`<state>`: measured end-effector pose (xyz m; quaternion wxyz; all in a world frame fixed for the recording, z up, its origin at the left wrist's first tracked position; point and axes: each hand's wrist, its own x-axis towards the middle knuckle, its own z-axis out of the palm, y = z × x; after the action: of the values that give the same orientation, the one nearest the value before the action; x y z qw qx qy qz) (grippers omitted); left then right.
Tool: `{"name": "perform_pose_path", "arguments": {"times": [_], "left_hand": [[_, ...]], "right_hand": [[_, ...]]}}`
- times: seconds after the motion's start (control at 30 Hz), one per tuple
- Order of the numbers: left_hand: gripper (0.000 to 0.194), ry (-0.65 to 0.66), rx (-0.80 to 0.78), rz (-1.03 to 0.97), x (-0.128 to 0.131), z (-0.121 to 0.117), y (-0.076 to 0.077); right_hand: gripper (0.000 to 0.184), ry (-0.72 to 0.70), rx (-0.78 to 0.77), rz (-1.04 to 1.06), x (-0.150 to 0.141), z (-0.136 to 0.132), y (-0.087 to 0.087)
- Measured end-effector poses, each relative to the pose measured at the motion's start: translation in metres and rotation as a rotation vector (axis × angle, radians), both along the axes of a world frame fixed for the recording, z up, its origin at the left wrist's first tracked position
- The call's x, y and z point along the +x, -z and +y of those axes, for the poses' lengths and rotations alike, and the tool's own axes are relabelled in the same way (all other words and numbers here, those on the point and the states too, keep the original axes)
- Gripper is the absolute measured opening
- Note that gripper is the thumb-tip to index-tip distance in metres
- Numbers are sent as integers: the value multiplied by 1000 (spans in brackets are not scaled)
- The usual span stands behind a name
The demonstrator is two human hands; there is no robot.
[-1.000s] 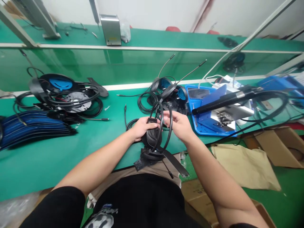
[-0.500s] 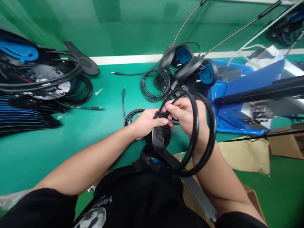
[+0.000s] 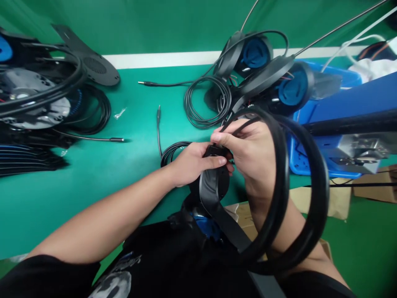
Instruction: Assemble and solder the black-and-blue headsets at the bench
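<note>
The left hand curls around one end of a black headset, thumb on top, maybe to keep it still. The right hand is nearly closed, seeming to pinch a thin hoop end, perhaps because it is so small. The thick hoops cross over the right wrist. A coiled cable lies just beyond both hands.

- Worn on the head; faces forward and steeply down onto the green bench top.
- Set close above left hand and right hand, framed near the middle.
- Takes in both forearms and the black shirt along the lower edge.
- Reaches up to the green panel; at lower right, extends to the green floor.
</note>
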<state>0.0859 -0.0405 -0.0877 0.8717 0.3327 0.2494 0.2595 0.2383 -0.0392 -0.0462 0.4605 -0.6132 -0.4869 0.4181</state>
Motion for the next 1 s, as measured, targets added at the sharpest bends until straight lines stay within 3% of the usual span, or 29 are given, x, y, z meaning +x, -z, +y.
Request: {"name": "perform_pose_path", "arguments": {"times": [0.13, 0.3, 0.43, 0.5, 0.6, 0.67, 0.77, 0.87, 1.0], "left_hand": [[42, 14, -45, 20, 1, -2, 1], [39, -9, 48, 11, 1, -1, 7], [31, -57, 309, 80, -2, 1, 4], [26, -48, 451, 108, -4, -2, -6], [22, -22, 705, 142, -9, -13, -33], [23, -16, 909, 153, -13, -24, -52], [25, -19, 1149, 92, -17, -39, -76], [26, -29, 1274, 32, -19, -49, -92], [30, -44, 1359, -30, -24, -53, -99]], "right_hand": [[33, -1, 53, 12, -1, 0, -4], [25, -134, -58, 51, 7, -11, -5], [54, -190, -62, 90, 9, -34, -1], [57, -212, -112, 117, 9, -46, -4], [44, -261, -118, 87, 10, -65, -21], [36, -270, -43, 0, 11, -79, -39], [39, -288, 142, -98, 9, -99, -65], [44, -312, 315, -133, 5, -113, -83], [48, -322, 446, -186, 4, -124, -98]]}}
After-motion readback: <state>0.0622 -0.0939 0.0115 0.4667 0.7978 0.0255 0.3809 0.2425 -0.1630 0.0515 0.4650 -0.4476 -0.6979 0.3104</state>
